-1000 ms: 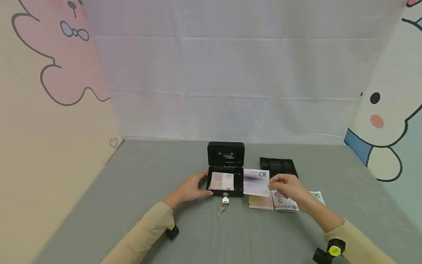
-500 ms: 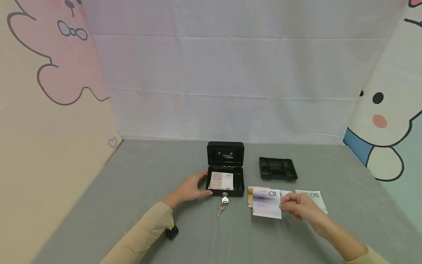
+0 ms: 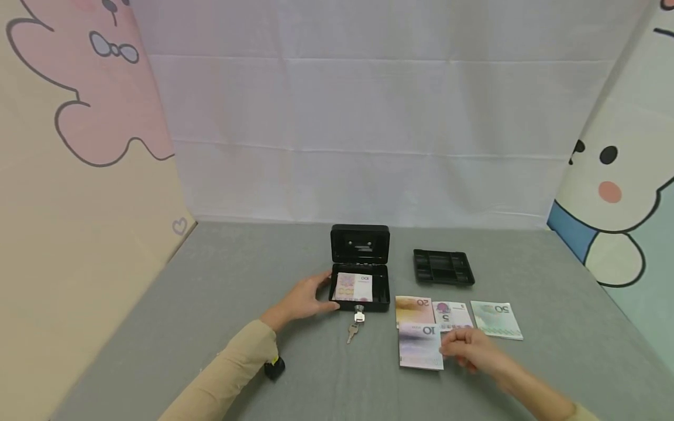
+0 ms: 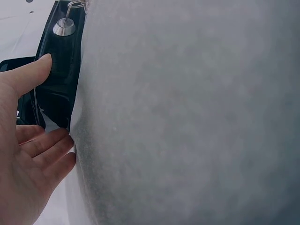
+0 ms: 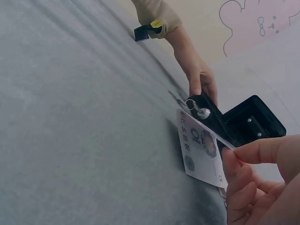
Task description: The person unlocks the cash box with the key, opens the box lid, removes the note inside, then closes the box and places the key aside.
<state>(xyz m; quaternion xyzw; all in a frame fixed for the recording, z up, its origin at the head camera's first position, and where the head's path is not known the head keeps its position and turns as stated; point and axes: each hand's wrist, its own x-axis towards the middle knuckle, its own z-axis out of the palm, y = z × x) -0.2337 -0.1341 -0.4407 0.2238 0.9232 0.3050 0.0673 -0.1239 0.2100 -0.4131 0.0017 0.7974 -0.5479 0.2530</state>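
Right hand (image 3: pixel 468 351): grip pinches the right edge of the 10 banknote (image 3: pixel 420 346), thumb over curled fingers, just above the grey table (image 3: pixel 210 304).
10 banknote: in front of the row of notes, the 20 banknote (image 3: pixel 413 309), 5 banknote (image 3: pixel 450 314) and 50 banknote (image 3: pixel 496 318).
Left hand (image 3: pixel 304 299): grip relaxed, fingers straight against the left wall of the black cash box (image 3: pixel 360 266).
Cash box: lid upright, a 100 banknote (image 3: pixel 354 287) inside, key (image 3: pixel 359 316) in the front lock.
Black coin tray (image 3: pixel 443 267): on the table right of the box.
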